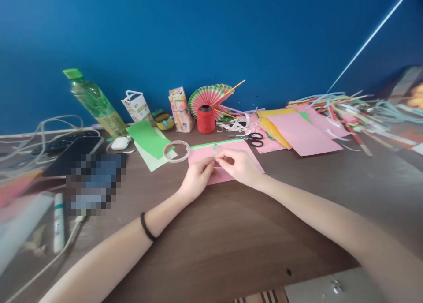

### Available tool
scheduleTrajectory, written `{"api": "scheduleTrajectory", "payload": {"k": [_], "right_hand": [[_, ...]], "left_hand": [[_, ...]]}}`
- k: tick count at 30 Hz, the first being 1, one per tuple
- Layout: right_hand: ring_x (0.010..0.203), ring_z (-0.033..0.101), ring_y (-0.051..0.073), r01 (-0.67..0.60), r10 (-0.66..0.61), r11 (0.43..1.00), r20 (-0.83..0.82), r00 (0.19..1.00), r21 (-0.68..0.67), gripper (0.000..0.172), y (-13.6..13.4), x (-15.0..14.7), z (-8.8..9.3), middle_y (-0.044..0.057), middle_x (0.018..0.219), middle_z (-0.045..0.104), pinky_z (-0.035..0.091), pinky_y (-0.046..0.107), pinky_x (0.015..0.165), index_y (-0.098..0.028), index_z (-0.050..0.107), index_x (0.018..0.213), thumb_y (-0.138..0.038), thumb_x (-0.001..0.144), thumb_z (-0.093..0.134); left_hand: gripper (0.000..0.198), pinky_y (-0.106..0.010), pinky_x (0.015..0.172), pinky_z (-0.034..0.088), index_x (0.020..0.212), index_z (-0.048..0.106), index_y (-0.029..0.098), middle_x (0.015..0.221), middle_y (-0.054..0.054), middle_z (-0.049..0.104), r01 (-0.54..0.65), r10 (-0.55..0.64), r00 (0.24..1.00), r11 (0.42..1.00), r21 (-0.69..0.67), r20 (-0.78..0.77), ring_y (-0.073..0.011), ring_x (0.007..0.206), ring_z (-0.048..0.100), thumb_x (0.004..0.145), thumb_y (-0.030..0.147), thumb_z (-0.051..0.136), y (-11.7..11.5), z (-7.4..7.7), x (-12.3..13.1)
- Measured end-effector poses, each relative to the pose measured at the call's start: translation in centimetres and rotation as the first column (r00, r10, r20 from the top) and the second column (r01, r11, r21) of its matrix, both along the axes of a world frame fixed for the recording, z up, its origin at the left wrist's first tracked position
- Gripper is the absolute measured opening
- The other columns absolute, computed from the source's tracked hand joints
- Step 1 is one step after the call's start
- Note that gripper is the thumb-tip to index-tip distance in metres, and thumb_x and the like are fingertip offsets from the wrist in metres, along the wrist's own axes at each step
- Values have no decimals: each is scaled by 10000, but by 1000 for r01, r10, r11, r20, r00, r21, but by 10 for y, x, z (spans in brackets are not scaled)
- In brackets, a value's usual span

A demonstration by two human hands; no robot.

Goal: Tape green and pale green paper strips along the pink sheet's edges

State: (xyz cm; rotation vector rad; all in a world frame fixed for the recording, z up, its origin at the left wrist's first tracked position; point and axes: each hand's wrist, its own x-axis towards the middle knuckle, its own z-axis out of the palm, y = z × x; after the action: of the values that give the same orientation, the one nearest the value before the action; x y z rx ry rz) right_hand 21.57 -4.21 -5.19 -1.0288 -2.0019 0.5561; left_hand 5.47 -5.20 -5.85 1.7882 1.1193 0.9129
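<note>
Over a pink sheet of paper (253, 159) with a green edge along its far side, both hands meet fingertip to fingertip. My left hand (197, 176) is closed in a pinch, thumb against forefinger. Touching it from the other side, my right hand (240, 162) pinches at the same spot. What lies between the fingertips is too small to make out. A narrow green-and-white strip (214, 148) shows just beyond them on the pink sheet. To the left is a roll of tape (176, 160), and black-handled scissors (255, 139) lie beyond my right hand.
Behind stand a green bottle (97, 102), a carton (138, 109), a red thread spool (205, 120) and a folded paper fan (209, 95). Green paper (148, 139) lies left of the tape. Pink sheets (304, 133) and paper strips (360, 117) crowd the right; a phone (95, 181) sits left.
</note>
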Motion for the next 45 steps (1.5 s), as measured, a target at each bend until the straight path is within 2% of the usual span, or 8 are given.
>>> {"api": "scheduleTrajectory", "payload": {"k": [10, 15, 20, 27, 31, 40, 45], "right_hand": [[529, 442, 107, 4, -9, 998, 71, 997, 60, 95, -1, 0, -2, -12, 593, 517, 374, 246, 545, -191, 542, 703, -196, 774, 480], [532, 441, 101, -9, 9, 1000, 65, 998, 11, 79, -2, 1, 3, -17, 593, 503, 364, 238, 537, -186, 523, 695, -188, 766, 489], [531, 439, 93, -30, 29, 999, -18, 999, -45, 107, 0, 1, 3, -25, 588, 498, 363, 226, 517, -186, 521, 674, -205, 773, 488], [586, 511, 114, -33, 16, 990, -125, 992, -135, 104, 5, 2, 2, -1, 655, 583, 421, 256, 572, -178, 568, 699, -211, 765, 495], [559, 500, 113, -46, 37, 992, -79, 996, -116, 105, 3, 3, 5, -4, 624, 578, 403, 250, 541, -178, 577, 717, -236, 773, 509], [547, 476, 105, -35, 34, 999, -7, 999, -10, 116, 4, 4, 2, -9, 613, 554, 377, 237, 526, -181, 554, 689, -210, 784, 494], [531, 456, 92, -23, 20, 997, 38, 999, 78, 127, 3, 4, 1, -15, 607, 535, 374, 220, 524, -181, 527, 683, -203, 799, 480]], "left_hand": [[231, -224, 693, 423, 812, 617, 156, 711, 3, 627, 20, -17, 999, 997, 68, -41, -137, 699, 563, 825, 243, 403, -2, 1, 0], [235, -235, 715, 434, 828, 631, 155, 711, -1, 642, 24, -23, 1000, 999, 42, -15, -141, 700, 574, 821, 236, 410, -2, 2, 1], [266, -248, 733, 445, 890, 649, 153, 717, -10, 663, 28, -28, 999, 1000, 3, 18, -157, 714, 599, 832, 271, 418, -1, 3, 2], [271, -258, 749, 449, 869, 647, 162, 720, -15, 671, 35, -35, 999, 999, -14, 31, -164, 725, 608, 844, 293, 411, 1, 0, 2], [279, -255, 760, 443, 936, 645, 156, 724, -15, 675, 33, -33, 999, 999, -8, 17, -162, 737, 609, 847, 269, 406, 0, 0, 2], [238, -237, 708, 440, 808, 634, 169, 680, 2, 657, 34, -34, 999, 999, 26, -13, -152, 688, 591, 837, 263, 418, -1, 2, 1], [257, -239, 713, 438, 854, 633, 157, 692, -4, 654, 41, -41, 999, 999, 0, -7, -147, 696, 588, 848, 281, 408, 1, -1, 1]]}}
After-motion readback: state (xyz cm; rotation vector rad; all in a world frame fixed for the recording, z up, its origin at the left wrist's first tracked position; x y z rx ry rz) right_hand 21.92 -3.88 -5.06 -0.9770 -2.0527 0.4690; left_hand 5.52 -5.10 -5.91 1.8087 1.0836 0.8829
